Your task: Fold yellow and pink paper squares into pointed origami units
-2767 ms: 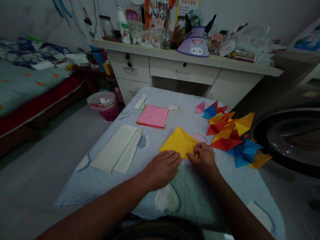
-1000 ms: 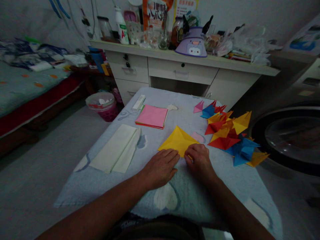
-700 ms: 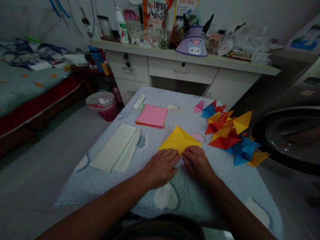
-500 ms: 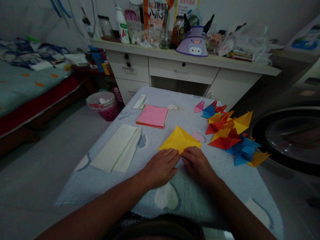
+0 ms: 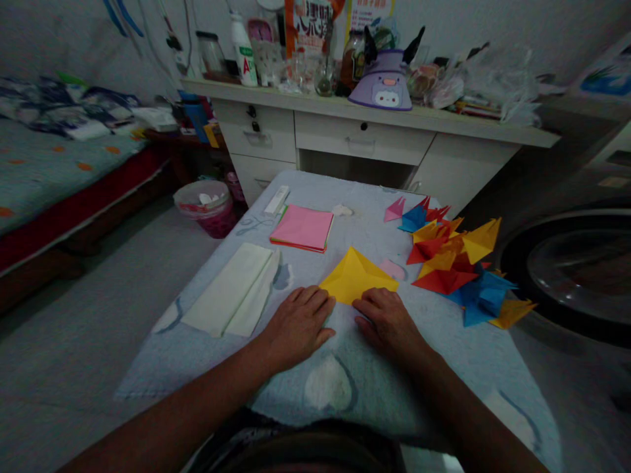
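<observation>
Yellow origami sheet [image 5: 357, 276]: laid out creased near the middle of the cloth-covered surface [image 5: 369, 203], its peak pointed toward the far side, its near edge met by both hands.
Left hand [image 5: 300, 325]: held palm down, the fingers stretched out and kept together, their tips rested on the sheet's near-left edge.
Right hand [image 5: 386, 320]: set down at the near-right edge with fingers curled; whether the paper is pinched beneath them cannot be told.
Folded cranes [image 5: 446, 281]: gathered in red, yellow, blue and pink along the surface's right side, apart from the sheet.
Pink-topped paper stack [image 5: 302, 228]: placed beyond the sheet and to its left, other colors shown at the edges.
Slim white box [image 5: 277, 201]: positioned just beside the stack's far-left corner.
Pale folded piece [image 5: 231, 286]: spread at left; cloth or paper cannot be told.
Drawer cabinet [image 5: 263, 141]: seen behind, topped by a purple visor [image 5: 379, 80] and a white bottle [image 5: 244, 52], among jars and bags.
</observation>
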Available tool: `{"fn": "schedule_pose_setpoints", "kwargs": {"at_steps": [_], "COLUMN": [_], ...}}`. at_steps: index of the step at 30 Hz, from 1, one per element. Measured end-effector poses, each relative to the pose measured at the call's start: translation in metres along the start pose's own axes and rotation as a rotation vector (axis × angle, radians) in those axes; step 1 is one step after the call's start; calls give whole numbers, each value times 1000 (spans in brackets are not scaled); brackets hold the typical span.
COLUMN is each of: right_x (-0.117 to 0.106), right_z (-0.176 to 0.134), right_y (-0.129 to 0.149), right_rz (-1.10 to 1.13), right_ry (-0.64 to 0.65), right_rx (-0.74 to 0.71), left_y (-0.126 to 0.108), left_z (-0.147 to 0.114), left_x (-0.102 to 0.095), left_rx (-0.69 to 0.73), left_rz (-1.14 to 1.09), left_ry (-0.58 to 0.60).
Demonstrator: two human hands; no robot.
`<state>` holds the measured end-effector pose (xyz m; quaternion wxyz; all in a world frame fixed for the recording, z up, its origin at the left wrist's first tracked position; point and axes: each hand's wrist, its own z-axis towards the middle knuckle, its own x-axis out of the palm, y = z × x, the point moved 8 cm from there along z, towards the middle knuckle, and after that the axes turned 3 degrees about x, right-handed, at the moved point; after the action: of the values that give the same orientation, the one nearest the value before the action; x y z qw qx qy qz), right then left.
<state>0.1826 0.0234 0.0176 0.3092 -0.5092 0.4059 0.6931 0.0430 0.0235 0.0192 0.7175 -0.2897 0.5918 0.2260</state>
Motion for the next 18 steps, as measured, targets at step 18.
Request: {"fn": "schedule_pose_setpoints", "kwargs": {"at_steps": [18], "right_x": [3], "right_z": [-2], "right_y": [14], "right_rz": [-113], "right_ry": [39], "right_rx": [-23], "left_y": [27], "left_z": [-26], "left_x": [-7], "left_rx": [-211], "left_rz": [136], "left_ry": [8]}}
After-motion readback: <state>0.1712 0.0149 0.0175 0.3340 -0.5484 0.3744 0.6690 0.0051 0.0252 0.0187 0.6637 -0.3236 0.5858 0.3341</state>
